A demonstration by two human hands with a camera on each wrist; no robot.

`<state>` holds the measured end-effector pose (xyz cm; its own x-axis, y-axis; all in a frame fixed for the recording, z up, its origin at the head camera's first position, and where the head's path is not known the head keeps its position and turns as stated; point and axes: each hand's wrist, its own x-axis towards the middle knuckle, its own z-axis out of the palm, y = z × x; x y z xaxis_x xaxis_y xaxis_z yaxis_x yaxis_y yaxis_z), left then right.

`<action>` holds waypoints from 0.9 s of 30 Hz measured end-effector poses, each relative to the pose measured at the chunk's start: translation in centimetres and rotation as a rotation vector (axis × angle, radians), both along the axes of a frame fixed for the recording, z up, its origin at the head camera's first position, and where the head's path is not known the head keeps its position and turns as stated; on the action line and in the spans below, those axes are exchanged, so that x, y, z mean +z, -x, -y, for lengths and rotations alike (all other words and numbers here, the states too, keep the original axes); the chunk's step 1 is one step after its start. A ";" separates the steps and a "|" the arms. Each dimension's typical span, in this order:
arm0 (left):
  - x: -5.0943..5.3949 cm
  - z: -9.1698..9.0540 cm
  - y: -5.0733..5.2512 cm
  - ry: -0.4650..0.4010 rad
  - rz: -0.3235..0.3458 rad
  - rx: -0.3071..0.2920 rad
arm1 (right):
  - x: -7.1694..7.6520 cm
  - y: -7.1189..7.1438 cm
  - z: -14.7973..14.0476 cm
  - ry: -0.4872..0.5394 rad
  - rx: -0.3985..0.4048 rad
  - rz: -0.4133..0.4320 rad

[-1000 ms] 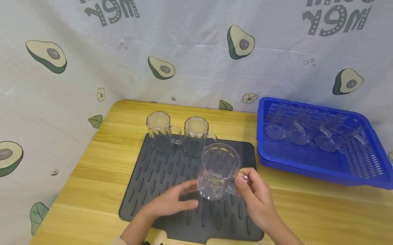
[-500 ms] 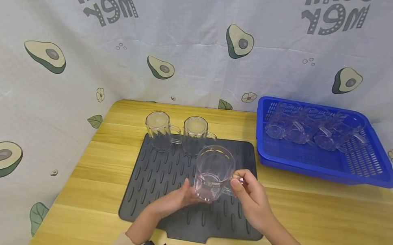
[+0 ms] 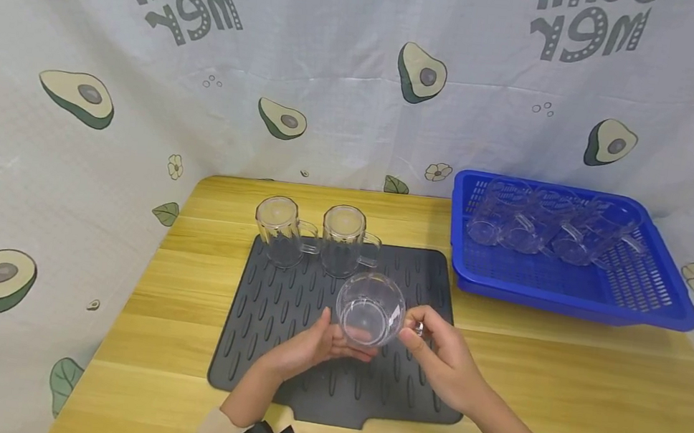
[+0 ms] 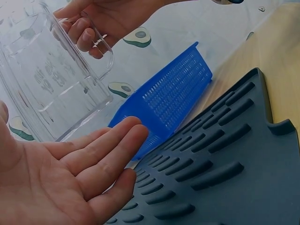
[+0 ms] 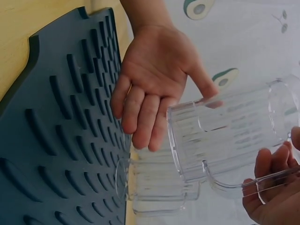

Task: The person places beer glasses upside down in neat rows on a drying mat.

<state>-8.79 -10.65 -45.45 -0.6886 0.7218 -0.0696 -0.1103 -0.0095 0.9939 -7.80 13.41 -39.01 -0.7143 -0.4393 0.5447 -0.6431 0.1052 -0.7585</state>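
My right hand (image 3: 443,358) grips the handle of a clear glass mug (image 3: 370,306), held above the black drying mat (image 3: 327,380). The mug's mouth faces up toward the head camera. Palm up, my left hand (image 3: 311,349) lies below and left of the mug, fingers extended. In the left wrist view, the left hand (image 4: 79,173) has straight fingers close under the mug's base (image 4: 86,112); whether they touch is unclear. The right wrist view has right-hand fingers (image 5: 276,161) curled through the handle. Two upside-down mugs (image 3: 280,230) stand side by side along the mat's back edge.
A blue plastic basket (image 3: 539,291) sits at the back right of the wooden table (image 3: 560,387), with several clear mugs (image 3: 524,227) lying in it. Behind the table hangs a white curtain (image 3: 344,28) with avocado prints.
The mug has come slightly left and tipped, so its mouth now faces the head camera more directly. My left hand has gone from beside the mug to beneath it, palm turned up.
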 end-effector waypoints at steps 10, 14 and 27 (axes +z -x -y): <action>-0.4 0.4 0.1 0.003 0.033 0.078 | -0.2 0.0 -0.6 -0.080 0.057 -0.010; -0.6 0.6 0.3 -0.020 0.037 0.085 | -0.3 -0.1 -0.9 -0.121 0.067 -0.047; -0.7 0.8 0.8 -0.054 0.041 0.092 | -0.7 -0.4 -1.2 -0.227 0.105 -0.071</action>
<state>-9.57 -11.45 -46.17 -0.7494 0.6592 -0.0619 -0.1474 -0.0749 0.9862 -7.41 14.62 -39.66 -0.6215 -0.6260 0.4710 -0.7105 0.1972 -0.6755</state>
